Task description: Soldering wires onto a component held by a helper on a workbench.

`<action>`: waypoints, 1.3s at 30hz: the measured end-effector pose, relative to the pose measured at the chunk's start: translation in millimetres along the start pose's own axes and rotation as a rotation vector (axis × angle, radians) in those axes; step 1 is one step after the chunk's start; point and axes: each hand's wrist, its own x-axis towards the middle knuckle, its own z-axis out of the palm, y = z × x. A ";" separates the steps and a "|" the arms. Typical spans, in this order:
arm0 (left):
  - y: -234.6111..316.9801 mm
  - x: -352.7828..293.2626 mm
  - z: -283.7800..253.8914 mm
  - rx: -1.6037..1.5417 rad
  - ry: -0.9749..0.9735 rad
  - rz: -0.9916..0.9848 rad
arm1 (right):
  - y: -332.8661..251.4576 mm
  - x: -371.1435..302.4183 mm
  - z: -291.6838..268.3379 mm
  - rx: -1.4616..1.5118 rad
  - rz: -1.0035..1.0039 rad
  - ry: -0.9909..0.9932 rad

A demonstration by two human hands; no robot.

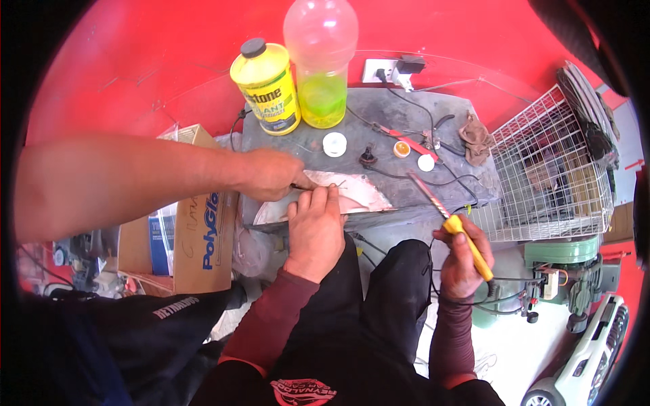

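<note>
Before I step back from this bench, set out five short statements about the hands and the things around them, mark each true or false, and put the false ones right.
1. The right hand grips the yellow tool. True.
2. The left hand hangs clear of the white piece. False: its fingers rest on it.
3. A co-worker's hand is at the white piece too. True.
4. The yellow bottle stands to the right of the clear bottle. False: it stands to the left.
5. The rag lies near the basket. True.
</note>
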 end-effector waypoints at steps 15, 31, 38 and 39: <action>36.5 118.5 -60.6 -0.327 0.272 0.283 | -11.9 -2.2 -136.1 0.107 -0.097 0.379; -12.2 168.4 6.2 0.390 -0.529 0.055 | -6.8 -18.2 -187.1 0.263 -0.049 0.400; 28.3 111.2 -83.0 -1.433 -0.001 -0.056 | -9.7 -20.5 -175.0 0.326 -0.067 0.294; 41.7 97.1 -82.2 -1.449 -0.014 -0.049 | -10.5 -18.5 -170.9 0.321 -0.107 0.313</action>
